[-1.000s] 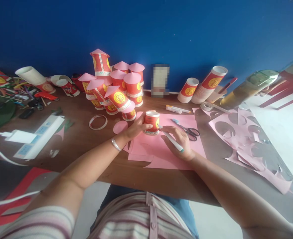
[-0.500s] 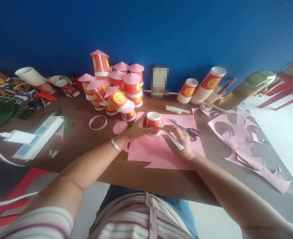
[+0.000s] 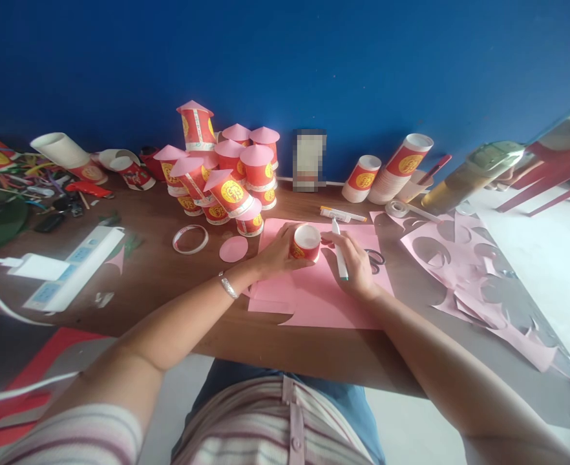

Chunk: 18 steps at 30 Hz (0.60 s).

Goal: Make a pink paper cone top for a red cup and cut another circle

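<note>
My left hand (image 3: 276, 253) is closed around a small red paper cup (image 3: 306, 242), tilted with its open mouth toward me, over a pink paper sheet (image 3: 314, 290) on the wooden table (image 3: 168, 284). My right hand (image 3: 355, 263) grips a white marker (image 3: 339, 257) with a green end, its tip pointing away beside the cup. Black-handled scissors (image 3: 375, 258) lie partly hidden behind my right hand. A cut pink paper circle (image 3: 233, 248) lies to the left of the sheet.
A pile of red cups with pink cone lids (image 3: 227, 174) stands behind. Stacked cups (image 3: 401, 165), a tape roll (image 3: 397, 208) and pink cut-out scraps (image 3: 474, 265) lie at the right. A white power strip (image 3: 74, 268), a paper ring (image 3: 190, 238) and craft clutter sit left.
My left hand lifted the cup off the pink sheet and tilted its mouth toward me. My right hand swung the marker up so that its tip points away.
</note>
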Each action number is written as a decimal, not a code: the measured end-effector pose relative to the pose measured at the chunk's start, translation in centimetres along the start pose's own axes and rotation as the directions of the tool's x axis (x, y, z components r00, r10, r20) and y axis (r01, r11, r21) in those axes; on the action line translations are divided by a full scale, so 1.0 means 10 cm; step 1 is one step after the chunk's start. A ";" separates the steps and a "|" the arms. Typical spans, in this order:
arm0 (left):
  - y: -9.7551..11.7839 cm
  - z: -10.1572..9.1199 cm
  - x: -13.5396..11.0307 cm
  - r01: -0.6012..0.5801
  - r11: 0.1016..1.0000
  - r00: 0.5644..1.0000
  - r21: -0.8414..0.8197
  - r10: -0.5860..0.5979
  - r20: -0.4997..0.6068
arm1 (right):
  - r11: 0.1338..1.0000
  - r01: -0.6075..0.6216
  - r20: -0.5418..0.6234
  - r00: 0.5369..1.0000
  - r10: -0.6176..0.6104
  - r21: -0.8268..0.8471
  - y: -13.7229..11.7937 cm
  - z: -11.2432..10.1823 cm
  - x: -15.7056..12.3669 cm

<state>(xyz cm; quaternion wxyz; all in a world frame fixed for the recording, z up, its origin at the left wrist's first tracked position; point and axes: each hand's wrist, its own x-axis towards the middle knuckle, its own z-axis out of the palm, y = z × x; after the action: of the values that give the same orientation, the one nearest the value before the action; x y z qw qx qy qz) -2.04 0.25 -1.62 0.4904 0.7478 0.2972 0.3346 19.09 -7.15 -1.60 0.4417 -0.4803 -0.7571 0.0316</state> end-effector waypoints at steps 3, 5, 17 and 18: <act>-0.03 -0.01 -0.01 -0.070 0.998 0.997 -0.002 0.070 0.023 | 0.997 -0.053 0.012 0.999 0.053 -0.051 0.12 0.02 0.03; -0.07 -0.03 -0.01 -0.103 0.994 0.994 0.039 0.102 0.039 | 0.995 -0.069 0.005 0.998 0.069 -0.068 0.20 0.02 0.04; -0.23 -0.18 0.00 -0.114 0.942 0.963 0.316 0.183 -0.196 | 0.984 -0.177 -0.154 0.973 0.170 -0.028 0.36 0.00 0.06; -0.24 -0.17 0.00 -0.106 0.939 0.964 0.326 0.178 -0.198 | 0.974 -0.223 -0.152 0.965 0.215 -0.033 0.37 0.01 0.06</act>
<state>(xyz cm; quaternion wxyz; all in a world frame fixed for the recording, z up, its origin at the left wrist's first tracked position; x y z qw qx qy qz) -3.70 2.00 -3.32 0.3036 0.7930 0.3447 0.4003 21.48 -4.68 -3.00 0.4782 -0.5729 -0.6652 0.0257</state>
